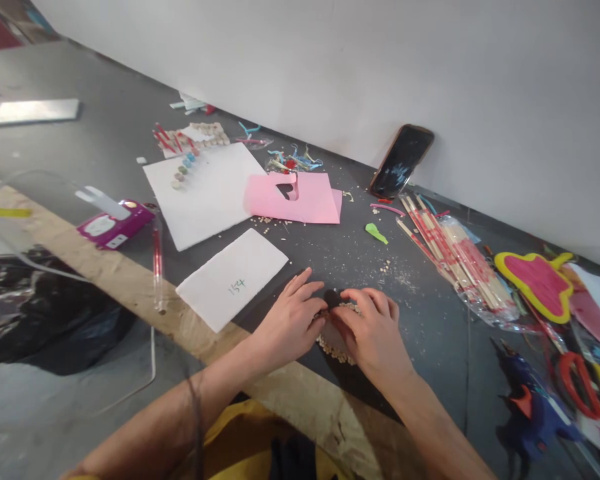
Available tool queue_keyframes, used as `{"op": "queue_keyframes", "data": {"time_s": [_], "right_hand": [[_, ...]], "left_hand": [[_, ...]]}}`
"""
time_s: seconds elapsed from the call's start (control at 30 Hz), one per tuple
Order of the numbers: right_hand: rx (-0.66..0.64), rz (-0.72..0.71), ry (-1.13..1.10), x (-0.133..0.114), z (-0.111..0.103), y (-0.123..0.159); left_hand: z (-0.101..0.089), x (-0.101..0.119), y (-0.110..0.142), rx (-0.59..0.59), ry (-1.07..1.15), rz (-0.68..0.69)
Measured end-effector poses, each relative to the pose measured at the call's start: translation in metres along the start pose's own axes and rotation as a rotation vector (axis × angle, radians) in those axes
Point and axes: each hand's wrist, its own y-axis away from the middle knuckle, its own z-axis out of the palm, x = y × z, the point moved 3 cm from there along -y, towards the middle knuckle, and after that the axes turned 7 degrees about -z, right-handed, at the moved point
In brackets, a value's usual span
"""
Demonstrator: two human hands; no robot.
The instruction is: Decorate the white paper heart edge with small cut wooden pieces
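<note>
My left hand (pixel 289 323) and my right hand (pixel 373 330) meet on a small dark craft piece edged with pale beads (pixel 336 352), pinching it from either side. My fingers hide most of its surface. Loose pale crumbs and beads (pixel 391 273) are scattered on the dark tabletop (pixel 430 333) just beyond my right hand. To the left of my left hand lies a white paper sheet marked in green ink (pixel 233 280).
A pink paper with a cut-out (pixel 300 200) overlaps a white board (pixel 200 193) holding small paint-coloured pieces. A phone (pixel 401 161) leans on the wall. On the right are bagged red-striped sticks (pixel 455 263), a yellow-and-pink cut-out (pixel 536 285) and a blue glue gun (pixel 530 407).
</note>
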Motion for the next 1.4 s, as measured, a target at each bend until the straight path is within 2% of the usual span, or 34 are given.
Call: {"op": "queue_keyframes", "data": {"time_s": [0.23,0.4,0.57,1.03,1.4], "right_hand": [[-0.012,0.014,-0.030,0.001,0.002,0.002],[0.005,0.003,-0.008,0.001,0.003,0.003],[0.007,0.012,-0.027,0.000,0.002,0.002],[-0.011,0.010,-0.033,0.000,0.006,0.002],[0.024,0.004,-0.021,-0.001,0.005,0.003]], "left_hand": [[-0.001,0.003,0.000,0.011,-0.003,0.001],[0.000,0.008,-0.001,0.074,0.003,0.044],[0.003,0.010,-0.002,0.037,-0.017,0.037],[0.011,0.004,-0.001,0.084,-0.034,0.066],[0.003,0.008,0.000,0.080,-0.028,0.064]]}}
